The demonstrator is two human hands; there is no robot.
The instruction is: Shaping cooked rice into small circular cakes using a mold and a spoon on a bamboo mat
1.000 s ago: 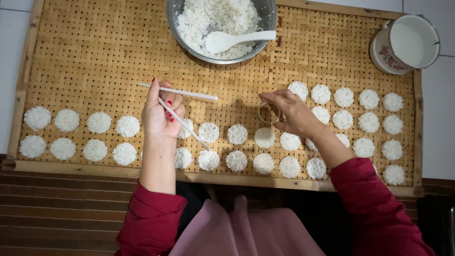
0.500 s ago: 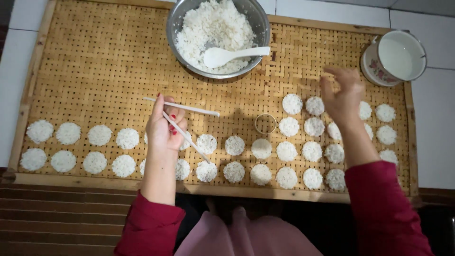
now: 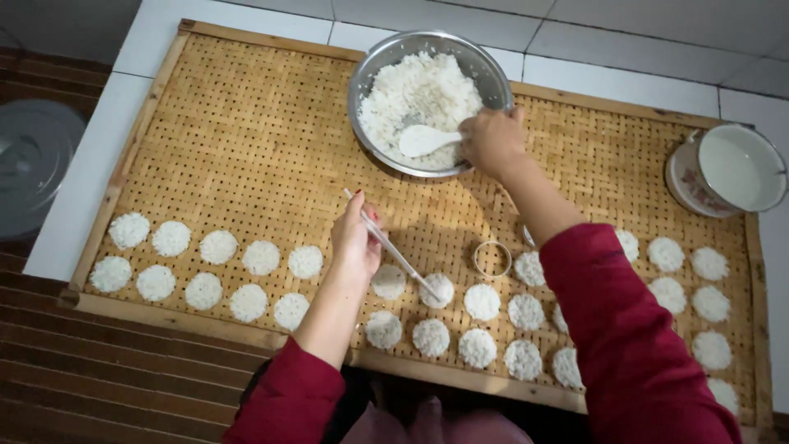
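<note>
A steel bowl (image 3: 370,74) of white cooked rice (image 3: 415,94) stands at the far side of a woven bamboo tray (image 3: 238,156). My right hand (image 3: 491,140) reaches over the bowl's right rim and grips the handle of a white spoon (image 3: 423,140) lying in the rice. My left hand (image 3: 355,242) holds a thin white stick (image 3: 394,256) near the tray's front, its tip over a round rice cake (image 3: 436,289). A small metal ring mould (image 3: 491,258) lies empty on the tray between my arms. Two rows of flat round rice cakes (image 3: 205,271) run along the tray's front edge.
A white enamel cup (image 3: 734,168) with liquid stands at the tray's far right corner. The tray rests on a white tiled counter (image 3: 625,41). A grey round lid (image 3: 33,160) lies off the left edge. Dark wooden slats (image 3: 99,378) run below the tray.
My right hand left the ring mould on the tray, swung out to the right, then reached the bowl and took the spoon's handle. My left hand stayed with the stick.
</note>
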